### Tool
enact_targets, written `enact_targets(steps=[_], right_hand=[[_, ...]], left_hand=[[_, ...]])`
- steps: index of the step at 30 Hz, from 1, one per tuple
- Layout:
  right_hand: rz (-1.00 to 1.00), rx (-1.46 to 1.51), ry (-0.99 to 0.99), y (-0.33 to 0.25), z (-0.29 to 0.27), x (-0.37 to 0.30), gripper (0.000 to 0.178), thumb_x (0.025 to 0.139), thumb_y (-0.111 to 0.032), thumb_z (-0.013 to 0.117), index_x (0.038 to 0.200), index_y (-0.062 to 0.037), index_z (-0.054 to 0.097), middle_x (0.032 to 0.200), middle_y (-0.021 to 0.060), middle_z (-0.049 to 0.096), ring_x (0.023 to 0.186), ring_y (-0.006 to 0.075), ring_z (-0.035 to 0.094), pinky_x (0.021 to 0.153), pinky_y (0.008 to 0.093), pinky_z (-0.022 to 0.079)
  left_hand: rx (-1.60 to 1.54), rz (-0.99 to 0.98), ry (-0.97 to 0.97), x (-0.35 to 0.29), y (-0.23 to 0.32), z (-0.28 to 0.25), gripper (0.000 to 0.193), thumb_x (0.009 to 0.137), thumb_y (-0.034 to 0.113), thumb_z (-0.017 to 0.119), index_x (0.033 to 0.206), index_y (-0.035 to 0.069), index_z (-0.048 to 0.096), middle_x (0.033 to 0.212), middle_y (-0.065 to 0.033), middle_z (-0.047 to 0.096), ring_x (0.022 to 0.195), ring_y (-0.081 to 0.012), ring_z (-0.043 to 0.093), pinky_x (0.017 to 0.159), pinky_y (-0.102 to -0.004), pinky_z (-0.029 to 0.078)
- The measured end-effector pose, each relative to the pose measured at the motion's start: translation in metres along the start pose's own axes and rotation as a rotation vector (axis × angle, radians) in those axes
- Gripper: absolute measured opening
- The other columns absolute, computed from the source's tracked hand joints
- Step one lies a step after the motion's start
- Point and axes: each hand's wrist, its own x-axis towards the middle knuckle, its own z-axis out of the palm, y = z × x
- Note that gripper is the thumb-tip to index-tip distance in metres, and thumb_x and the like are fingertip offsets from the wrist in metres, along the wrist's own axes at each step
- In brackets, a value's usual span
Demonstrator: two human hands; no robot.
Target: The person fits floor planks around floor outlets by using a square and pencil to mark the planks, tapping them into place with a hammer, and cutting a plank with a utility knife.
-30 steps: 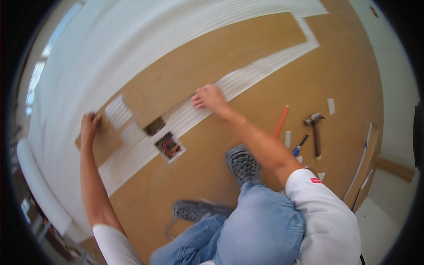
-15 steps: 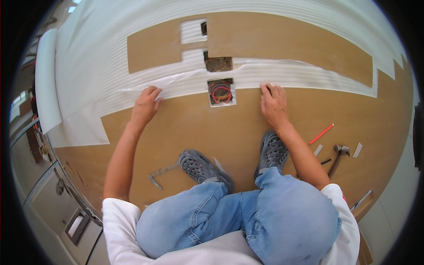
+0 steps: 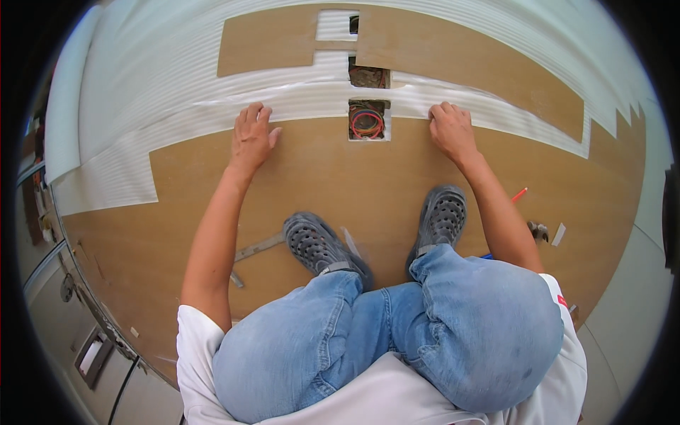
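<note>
I squat on wide tan flooring boards [image 3: 354, 170] laid against white ribbed foam underlay [image 3: 297, 106]. My left hand [image 3: 253, 134] lies at the boards' far edge, left of the wire opening, its fingertips over the edge and thumb spread. To the right of the opening, my right hand [image 3: 452, 129] bends its fingers down on the same edge; its fingertips are partly hidden. Between the hands is a square cut-out [image 3: 386, 131] with coiled red, blue and yellow wires [image 3: 367, 124]. Farther off, a loose notched board [image 3: 467, 60] rests on the underlay.
Two more openings lie beyond the first, one a dark box [image 3: 369, 74]. A metal square [image 3: 258, 246] lies beside my left clog [image 3: 312, 241]. Right of my right forearm are a red pencil [image 3: 520, 193], a partly hidden hammer [image 3: 538, 231] and a white strip [image 3: 558, 234]. Rolled underlay [image 3: 67, 106] stands far left.
The view has shifted, and the boards and openings sit higher in it. My left hand has moved right along the edge toward the wire opening. My right hand stays at the edge, fingers more bent.
</note>
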Motion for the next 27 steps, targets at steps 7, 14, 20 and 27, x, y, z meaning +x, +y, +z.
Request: enact_targets(steps=[7, 14, 20, 27], right_hand=[[0.121, 0.188, -0.14, 0.006, -0.004, 0.014, 0.014, 0.088, -0.018, 0.063, 0.086, -0.0044, 0.064, 0.091, 0.0134, 0.066, 0.092, 0.0358, 0.062, 0.083, 0.0477, 0.049], [0.1, 0.236, -0.223, 0.003, -0.011, 0.013, 0.036, 0.091, -0.033, 0.074, 0.085, 0.0003, 0.063, 0.087, 0.02, 0.065, 0.087, 0.037, 0.06, 0.079, 0.046, 0.049], [0.258, 0.366, -0.409, 0.0, -0.019, 0.021, 0.037, 0.085, -0.033, 0.081, 0.086, 0.001, 0.068, 0.087, 0.0176, 0.068, 0.085, 0.0346, 0.063, 0.075, 0.042, 0.05], [0.234, 0.43, -0.074, -0.01, -0.018, 0.001, 0.028, 0.083, -0.026, 0.083, 0.083, -0.0011, 0.069, 0.084, 0.0148, 0.068, 0.087, 0.0328, 0.061, 0.077, 0.0423, 0.05]], left_hand=[[-0.18, -0.089, -0.393, 0.019, -0.02, -0.01, 0.05, 0.075, 0.031, 0.088, 0.105, 0.003, 0.059, 0.102, -0.0136, 0.062, 0.099, -0.0368, 0.057, 0.088, -0.0454, 0.048], [-0.288, -0.293, -0.608, 0.026, -0.011, -0.01, 0.058, 0.068, 0.031, 0.091, 0.104, -0.001, 0.059, 0.098, -0.0229, 0.068, 0.096, -0.0426, 0.062, 0.081, -0.0478, 0.049], [-0.321, -0.275, -0.45, 0.012, -0.014, -0.006, 0.05, 0.067, 0.023, 0.09, 0.098, -0.004, 0.063, 0.089, -0.0255, 0.066, 0.089, -0.044, 0.062, 0.076, -0.0481, 0.049], [-0.319, -0.305, -0.394, 0.015, -0.012, -0.022, 0.05, 0.065, 0.02, 0.09, 0.1, -0.005, 0.065, 0.091, -0.026, 0.067, 0.086, -0.0434, 0.063, 0.075, -0.0474, 0.05]])
